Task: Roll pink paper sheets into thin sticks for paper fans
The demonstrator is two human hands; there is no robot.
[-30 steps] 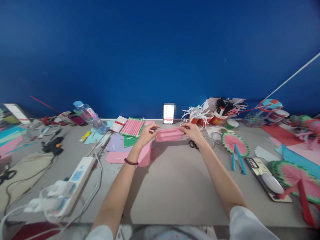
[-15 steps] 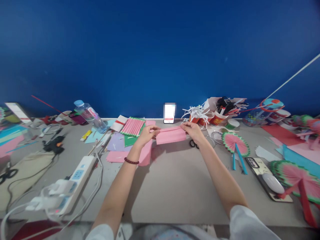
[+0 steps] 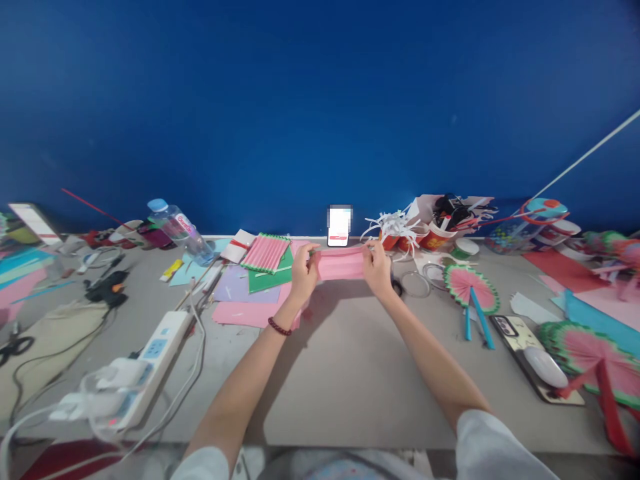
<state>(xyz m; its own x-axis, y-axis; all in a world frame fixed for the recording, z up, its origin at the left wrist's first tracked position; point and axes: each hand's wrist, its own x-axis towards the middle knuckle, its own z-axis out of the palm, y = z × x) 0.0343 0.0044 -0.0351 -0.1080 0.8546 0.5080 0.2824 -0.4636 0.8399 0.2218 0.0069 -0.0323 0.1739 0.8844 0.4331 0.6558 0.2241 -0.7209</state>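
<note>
Left hand (image 3: 304,272) and right hand (image 3: 377,268) pinch opposite ends of pink paper (image 3: 342,265), frame centre | phone (image 3: 339,228) upright, just above it | pleated sheet (image 3: 267,253) (pink, green-edged), left of centre

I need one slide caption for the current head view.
Left hand and right hand hold pink paper above a cluttered table.

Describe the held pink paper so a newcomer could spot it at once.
Near mid-picture, a lit phone stands before the blue wall. Just below it, the left hand and right hand hold the pink paper by opposite ends. Unlike the pink sheet lying on the table, it spans both hands.
</note>
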